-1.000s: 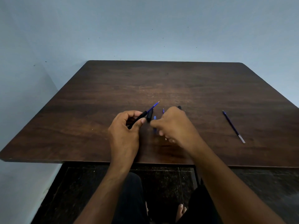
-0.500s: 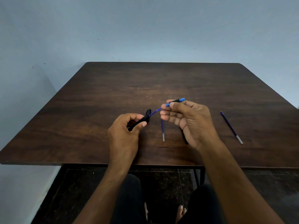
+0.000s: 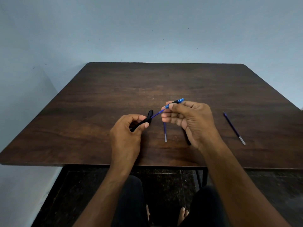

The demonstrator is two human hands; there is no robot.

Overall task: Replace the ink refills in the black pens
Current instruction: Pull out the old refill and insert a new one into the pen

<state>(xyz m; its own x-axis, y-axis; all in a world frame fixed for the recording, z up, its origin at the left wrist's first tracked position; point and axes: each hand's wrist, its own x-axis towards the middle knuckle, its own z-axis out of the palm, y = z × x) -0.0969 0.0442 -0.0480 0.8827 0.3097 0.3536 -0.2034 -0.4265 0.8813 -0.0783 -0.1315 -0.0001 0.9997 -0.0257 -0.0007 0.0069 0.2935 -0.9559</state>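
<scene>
The dark wood-grain counter (image 3: 101, 112) with rounded far corners stood against a pale blue wall (image 3: 147, 30). Above its near middle, the left grip (image 3: 126, 133) curled round a matte black pen barrel (image 3: 144, 121), thumb pressed along it; a black cap (image 3: 150, 113) lay just beyond that grip's fingertips. A thin blue ink refill (image 3: 157, 113) ran from the barrel's mouth up to the right grip (image 3: 190, 120), whose thumb and forefinger pinched a black pen section with translucent blue ends (image 3: 176, 101). A second slim refill (image 3: 165, 133) with a whitish end lay on the counter between the grips. A third refill (image 3: 234, 128) lay well right of the right grip.
</scene>
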